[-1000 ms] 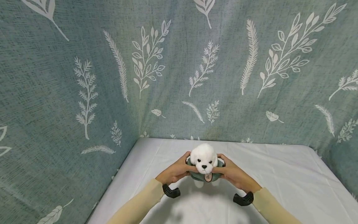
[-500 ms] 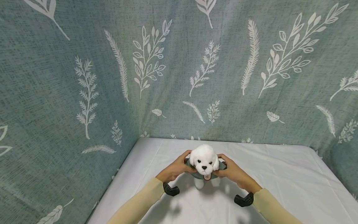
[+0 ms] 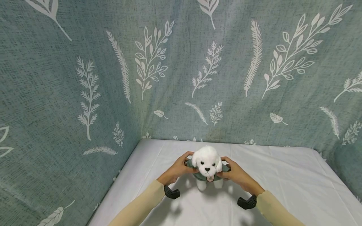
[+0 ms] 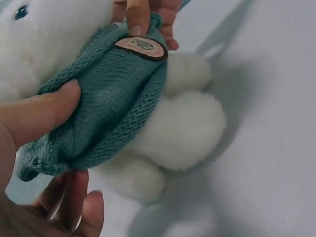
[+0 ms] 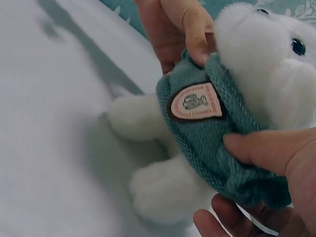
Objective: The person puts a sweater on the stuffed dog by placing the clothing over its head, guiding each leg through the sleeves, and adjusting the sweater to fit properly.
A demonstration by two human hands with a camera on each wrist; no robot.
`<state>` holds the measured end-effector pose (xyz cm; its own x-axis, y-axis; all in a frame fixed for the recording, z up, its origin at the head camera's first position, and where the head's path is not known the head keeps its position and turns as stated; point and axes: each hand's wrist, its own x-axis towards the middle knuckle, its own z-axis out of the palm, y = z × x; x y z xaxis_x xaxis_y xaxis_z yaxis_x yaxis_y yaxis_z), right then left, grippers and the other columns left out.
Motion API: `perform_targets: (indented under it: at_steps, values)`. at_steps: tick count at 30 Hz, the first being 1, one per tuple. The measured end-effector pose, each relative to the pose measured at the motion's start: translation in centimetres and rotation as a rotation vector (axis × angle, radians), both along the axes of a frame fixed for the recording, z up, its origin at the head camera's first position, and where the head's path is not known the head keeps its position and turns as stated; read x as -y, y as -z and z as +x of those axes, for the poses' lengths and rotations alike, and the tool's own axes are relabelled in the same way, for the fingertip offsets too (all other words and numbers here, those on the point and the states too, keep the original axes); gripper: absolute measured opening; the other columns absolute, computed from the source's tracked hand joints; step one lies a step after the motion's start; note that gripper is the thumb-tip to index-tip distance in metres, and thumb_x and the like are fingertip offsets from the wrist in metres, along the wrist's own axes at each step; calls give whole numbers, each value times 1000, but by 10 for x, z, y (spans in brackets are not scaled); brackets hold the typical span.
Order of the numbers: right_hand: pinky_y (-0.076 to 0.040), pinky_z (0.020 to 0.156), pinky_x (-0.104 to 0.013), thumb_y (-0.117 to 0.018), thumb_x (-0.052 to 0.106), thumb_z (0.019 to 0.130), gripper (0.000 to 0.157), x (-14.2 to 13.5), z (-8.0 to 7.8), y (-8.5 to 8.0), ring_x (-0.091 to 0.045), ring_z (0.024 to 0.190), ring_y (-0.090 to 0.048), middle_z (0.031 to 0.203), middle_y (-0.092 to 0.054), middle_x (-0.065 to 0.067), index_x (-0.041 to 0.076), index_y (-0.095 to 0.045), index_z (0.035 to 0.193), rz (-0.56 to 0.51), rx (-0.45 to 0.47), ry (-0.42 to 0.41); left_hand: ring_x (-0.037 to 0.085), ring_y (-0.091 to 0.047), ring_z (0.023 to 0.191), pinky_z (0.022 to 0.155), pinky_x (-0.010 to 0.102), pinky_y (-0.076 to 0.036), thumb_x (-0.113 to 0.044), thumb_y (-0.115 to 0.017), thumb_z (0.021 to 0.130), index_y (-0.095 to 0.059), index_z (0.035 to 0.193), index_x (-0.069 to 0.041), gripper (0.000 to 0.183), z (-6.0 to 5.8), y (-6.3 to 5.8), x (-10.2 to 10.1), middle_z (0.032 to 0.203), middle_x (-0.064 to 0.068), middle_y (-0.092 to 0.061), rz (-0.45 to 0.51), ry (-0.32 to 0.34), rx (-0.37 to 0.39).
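A white plush dog (image 3: 207,158) stands upright on the white-covered table, facing me. It wears a teal knitted sweater (image 4: 108,94) with an oval-ended pink patch (image 5: 196,102) on its chest. On one side my left hand (image 3: 178,168) grips the sweater, thumb in front and fingers behind and below. My right hand (image 3: 237,172) holds the other side the same way, its thumb (image 5: 261,148) pressing the knit near the patch. White paws stick out below the sweater's hem. The dog's back is hidden.
The white sheet (image 3: 282,175) covers the table around the dog. Teal fabric walls (image 3: 181,78) with white leaf prints rise behind and at the sides. A black wrist device (image 3: 172,192) sits at my left wrist, another (image 3: 247,202) at the right.
The thumbs have shifted outward from under the dog's muzzle, and the sweater's sides are drawn out wider. More of the front legs shows. In the last half second there is little movement.
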<state>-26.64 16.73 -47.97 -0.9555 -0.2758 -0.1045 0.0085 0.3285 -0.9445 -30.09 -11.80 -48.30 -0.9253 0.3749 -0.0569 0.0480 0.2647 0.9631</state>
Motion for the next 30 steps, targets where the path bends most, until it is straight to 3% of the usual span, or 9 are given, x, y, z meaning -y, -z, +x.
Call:
perform_targets:
  at_steps: [4, 12, 17, 19, 23, 30]
  values:
    - [-56, 80, -46, -86, 24, 87, 68, -1, 2, -1, -25, 98, -64, 123, -60, -16, 13, -52, 145, 34, -19, -10, 27, -55, 96, 85, 50, -49, -20, -89, 83, -61, 137, -29, 61, 1, 1, 1, 121, 11, -55, -13, 8, -38]
    - [-56, 72, -41, -89, 29, 82, 69, 1, 4, -4, -24, 97, -61, 115, -61, -11, 9, -60, 141, 178, -96, 33, 19, -63, 110, 95, 43, -51, -11, -83, 88, -70, 131, -20, 45, 2, -2, -2, 124, 0, -68, -56, 133, -171]
    - [-52, 73, -38, -90, 29, 81, 67, 2, 3, -5, -21, 92, -60, 118, -63, -7, 11, -62, 139, 251, -198, 40, 18, -53, 99, 85, 41, -45, -18, -88, 84, -75, 119, -24, 38, 2, -6, -3, 107, -1, -64, -154, 94, -291]
    - [-50, 75, -39, -91, 28, 80, 67, 3, 2, -5, -19, 90, -59, 116, -64, -5, 11, -62, 137, 271, -260, 30, 19, -49, 95, 82, 40, -43, -19, -90, 81, -75, 119, -25, 41, 3, -5, -3, 107, 0, -61, -155, 59, -296]
    - [-49, 76, -39, -92, 25, 78, 64, 4, -1, -4, -18, 89, -56, 111, -62, -4, 8, -66, 133, 292, -370, 15, 19, -56, 103, 88, 42, -47, -15, -92, 78, -72, 126, -20, 52, 6, -4, -4, 119, 0, -65, -97, 34, -268]
    - [-50, 77, -39, -92, 25, 78, 52, 6, -4, 0, -15, 89, -57, 107, -63, 1, 10, -71, 123, 315, -438, -11, 21, -59, 115, 96, 45, -49, -17, -92, 78, -67, 133, -17, 60, 5, 0, -7, 124, 0, -67, -114, 46, -238]
